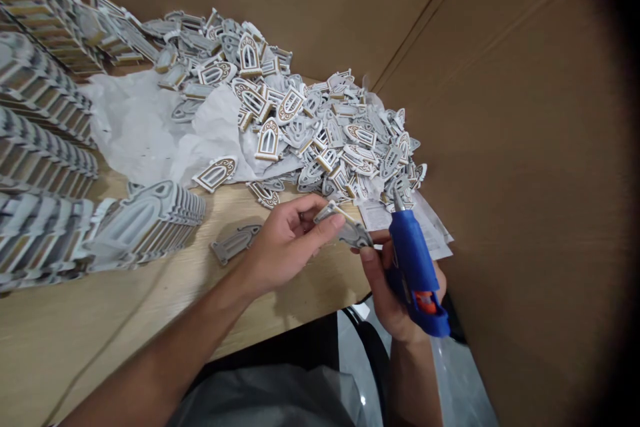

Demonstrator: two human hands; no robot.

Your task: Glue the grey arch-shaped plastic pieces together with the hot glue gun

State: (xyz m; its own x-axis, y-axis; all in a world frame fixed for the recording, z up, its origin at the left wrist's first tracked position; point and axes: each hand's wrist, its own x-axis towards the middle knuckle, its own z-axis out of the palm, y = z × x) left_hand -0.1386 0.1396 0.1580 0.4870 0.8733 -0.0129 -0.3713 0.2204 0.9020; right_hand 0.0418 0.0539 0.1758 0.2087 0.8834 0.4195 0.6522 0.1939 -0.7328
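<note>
Between thumb and fingers, my left hand (pixel 290 237) pinches one end of a small grey-white arched window piece (pixel 354 233). My right hand (pixel 387 293) is closed around a blue hot glue gun (pixel 413 253), its metal nozzle pointing away from me; the handle is mostly hidden. The right thumb and a finger also touch the other end of the piece. Just left of my left hand, a single arched piece (pixel 235 243) lies on the wooden table (pixel 200 307). Beyond both hands spreads a heap of arched pieces (pixel 300 120), some showing gold-brown patterned faces.
Rows of stacked arched pieces (pixel 145 227) stand along the left side. Crumpled white paper (pixel 145 123) lies under part of the heap, and a printed sheet (pixel 430 227) is at its right end. Brown cardboard walls (pixel 520 147) rise behind and to the right.
</note>
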